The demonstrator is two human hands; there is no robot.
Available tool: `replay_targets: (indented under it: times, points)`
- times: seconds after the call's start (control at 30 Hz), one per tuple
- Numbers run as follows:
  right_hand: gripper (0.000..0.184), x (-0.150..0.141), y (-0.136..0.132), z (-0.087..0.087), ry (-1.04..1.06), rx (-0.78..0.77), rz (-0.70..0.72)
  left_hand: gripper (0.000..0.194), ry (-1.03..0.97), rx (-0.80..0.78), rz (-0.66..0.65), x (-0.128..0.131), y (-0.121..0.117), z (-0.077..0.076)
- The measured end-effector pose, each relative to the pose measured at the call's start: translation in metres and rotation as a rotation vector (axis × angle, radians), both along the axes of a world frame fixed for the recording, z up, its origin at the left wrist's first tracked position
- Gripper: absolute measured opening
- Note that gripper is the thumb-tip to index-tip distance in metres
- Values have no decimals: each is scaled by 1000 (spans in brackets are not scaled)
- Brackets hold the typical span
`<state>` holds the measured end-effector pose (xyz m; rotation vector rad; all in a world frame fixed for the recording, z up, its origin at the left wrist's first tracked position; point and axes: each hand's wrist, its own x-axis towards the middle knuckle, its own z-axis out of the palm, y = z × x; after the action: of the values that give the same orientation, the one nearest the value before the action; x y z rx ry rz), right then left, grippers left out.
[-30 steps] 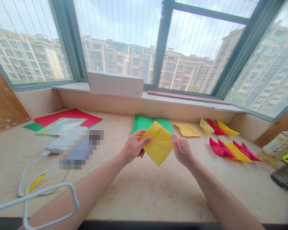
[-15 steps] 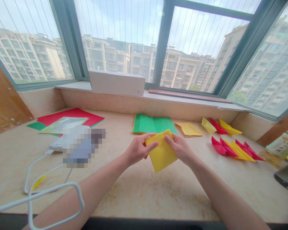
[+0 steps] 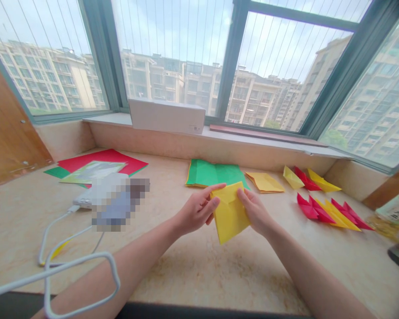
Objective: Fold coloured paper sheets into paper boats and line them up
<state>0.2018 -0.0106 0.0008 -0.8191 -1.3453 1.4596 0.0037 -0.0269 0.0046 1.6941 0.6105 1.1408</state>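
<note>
A folded yellow paper (image 3: 230,212) is held just above the beige stone counter (image 3: 199,261), between both hands. My left hand (image 3: 197,210) pinches its left edge, thumb on top and fingers underneath. My right hand (image 3: 255,210) grips its upper right edge, fingers closed on the fold. Behind the paper a green sheet (image 3: 213,173) lies flat on the counter.
Folded red and yellow paper shapes (image 3: 326,208) lie at the right, and a flat yellow-orange sheet (image 3: 265,181) beside the green one. Red and green sheets (image 3: 99,164) lie at the left near a blurred device (image 3: 115,201) with white cables (image 3: 53,266). A white box (image 3: 168,116) stands on the sill.
The yellow paper went from an open diamond to a narrower folded shape. My right hand moved left toward my left hand and both now hold the paper close together.
</note>
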Motion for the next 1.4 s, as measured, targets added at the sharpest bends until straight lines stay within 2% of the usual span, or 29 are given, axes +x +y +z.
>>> replay_targets:
  times: [0.17,0.4,0.6,0.7,0.97,1.2,1.4]
  points:
    - [47,3,2,1,-39,28,6,58,68,30,70,-1,1,0]
    - [49,0,1,1,-51,95,-96,53,76,75,126,-1,4,-4]
    - [50,1,2,1,-105,116,-89,47,192,216,239,-5,4,-4]
    - [50,0,0,2,-91,110,-66,45,206,236,278,-7,3,-1]
    - [42,2,-4,5,-129,112,-23,42,205,219,335,-8,2,3]
    - [38,-1,-7,8,-100,104,-59,43,228,204,377,-6,2,7]
    - [35,0,-4,6,-111,135,-85,46,335,306,421,-8,4,6]
